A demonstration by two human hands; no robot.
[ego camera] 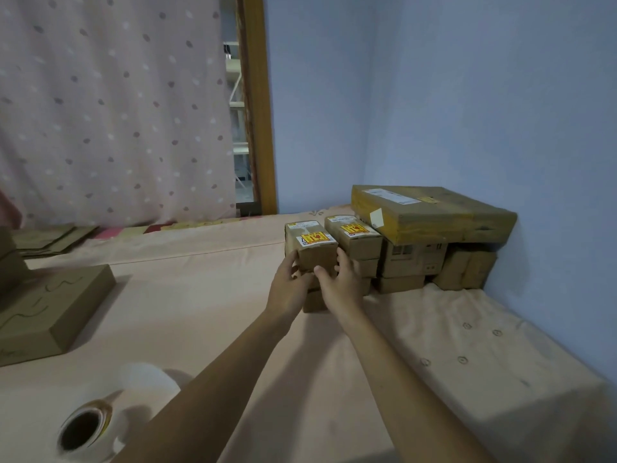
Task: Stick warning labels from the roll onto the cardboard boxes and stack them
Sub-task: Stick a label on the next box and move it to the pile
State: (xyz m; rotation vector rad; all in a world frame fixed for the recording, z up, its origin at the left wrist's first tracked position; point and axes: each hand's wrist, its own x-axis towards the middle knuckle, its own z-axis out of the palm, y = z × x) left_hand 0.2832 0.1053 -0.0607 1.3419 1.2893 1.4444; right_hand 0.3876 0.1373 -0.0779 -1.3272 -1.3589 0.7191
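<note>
Boxes: all closed and taped, contents not visible. A pile stands on the bed [434, 345] in the corner, against the blue wall [467, 95].

- Small cardboard box [317, 255] sits on top of the nearest stack. It carries a yellow warning label [314, 237] on its top face, beside a white printed sticker.
- Lower box [314, 302] of that stack is mostly hidden behind the hands; only its bottom part shows.
- Second labelled box [359, 240] is just to the right, touching or nearly touching the first, with its own yellow label [354, 228] on top. More small boxes are under it.
- Large flat parcel [434, 212] with yellow tape lies across the boxes further right, tilted slightly.

Grip, left hand [289, 282]: fingers are on the left side of the small cardboard box, thumb low at its front edge. It grasps the box.

Grip, right hand [344, 284]: thumb is on the front face, and the fingers wrap the right side, in the gap next to the second labelled box. It grasps the same box. Both arms are stretched forward over the bed.

Label roll [86, 429]: it lies on the bed at lower left, well apart from the pile, its dark core facing the camera and its white liner trailing behind.

Other: a wide flat box [50, 312] lies on the bed at left. Flattened cardboard [50, 240] lies beyond it, under the dotted curtain [100, 111].
</note>
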